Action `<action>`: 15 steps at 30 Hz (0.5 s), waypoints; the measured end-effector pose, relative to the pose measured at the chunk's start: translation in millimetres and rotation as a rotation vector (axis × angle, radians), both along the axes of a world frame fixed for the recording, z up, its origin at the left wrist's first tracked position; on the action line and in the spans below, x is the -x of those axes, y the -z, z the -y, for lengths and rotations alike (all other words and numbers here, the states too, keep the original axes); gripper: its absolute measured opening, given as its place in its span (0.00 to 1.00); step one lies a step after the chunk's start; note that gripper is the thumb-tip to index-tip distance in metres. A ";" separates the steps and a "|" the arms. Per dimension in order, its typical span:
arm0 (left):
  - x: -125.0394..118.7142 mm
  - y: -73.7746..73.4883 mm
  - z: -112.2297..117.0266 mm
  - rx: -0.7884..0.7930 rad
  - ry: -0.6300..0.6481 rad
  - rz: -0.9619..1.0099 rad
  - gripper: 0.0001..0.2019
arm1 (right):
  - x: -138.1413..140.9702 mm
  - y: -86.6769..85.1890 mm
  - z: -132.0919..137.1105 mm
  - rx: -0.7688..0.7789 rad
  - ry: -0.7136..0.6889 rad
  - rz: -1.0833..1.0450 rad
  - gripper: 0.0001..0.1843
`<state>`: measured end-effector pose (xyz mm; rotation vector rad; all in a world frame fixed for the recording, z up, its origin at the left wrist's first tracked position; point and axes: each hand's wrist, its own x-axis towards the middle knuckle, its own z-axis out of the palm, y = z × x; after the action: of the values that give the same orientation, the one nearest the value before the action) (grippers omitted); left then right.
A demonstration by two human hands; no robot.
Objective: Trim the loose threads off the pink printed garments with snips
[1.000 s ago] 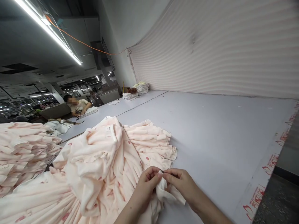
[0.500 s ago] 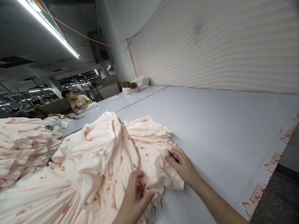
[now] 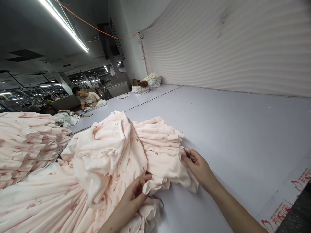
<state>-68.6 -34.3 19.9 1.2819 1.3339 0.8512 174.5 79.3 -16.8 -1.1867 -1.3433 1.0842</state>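
A pale pink fleece garment (image 3: pixel 167 161) with small red prints lies at the near edge of the pile. My left hand (image 3: pixel 132 194) pinches its ruffled lower edge between thumb and fingers. On the far side of this piece, my right hand (image 3: pixel 198 165) grips the cloth by its right edge. A slim dark tool is mostly hidden inside the right hand's fingers; its kind is not clear now. Just left of both hands rests a bunched garment (image 3: pixel 107 152) of the same cloth, its white neckband and label facing up.
More pink garments form a tall stack (image 3: pixel 26 145) on the left. The pale table (image 3: pixel 230 136) stretches right to a striped wall covering (image 3: pixel 218 48). White folded stacks (image 3: pixel 141 90) stand at the far corner. A co-worker (image 3: pixel 89 98) leans over cloth at the far left.
My left hand has taken hold of the ruffled edge. My right hand has moved slightly right and up, drawing the cloth out flatter; the dark tool shows less. The camera view has shifted.
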 end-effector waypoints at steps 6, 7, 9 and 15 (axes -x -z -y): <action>12.2 -15.5 9.5 -0.032 0.036 -0.356 0.16 | 8.3 -11.0 32.5 0.266 0.007 -0.260 0.13; 11.1 -18.3 7.2 -0.069 0.047 -0.442 0.22 | 13.9 -9.3 42.4 0.304 -0.080 -0.301 0.12; 4.4 -18.9 0.4 -0.195 0.112 -0.591 0.27 | 24.1 -1.8 61.1 0.363 -0.344 -0.340 0.10; -16.6 2.8 -23.8 -0.438 0.653 -0.638 0.03 | 5.4 34.4 46.0 0.239 -0.220 0.030 0.10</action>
<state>-52.0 -10.5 17.1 2.3016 1.0839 0.2675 169.1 33.3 -51.2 -1.2513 -1.4208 1.4207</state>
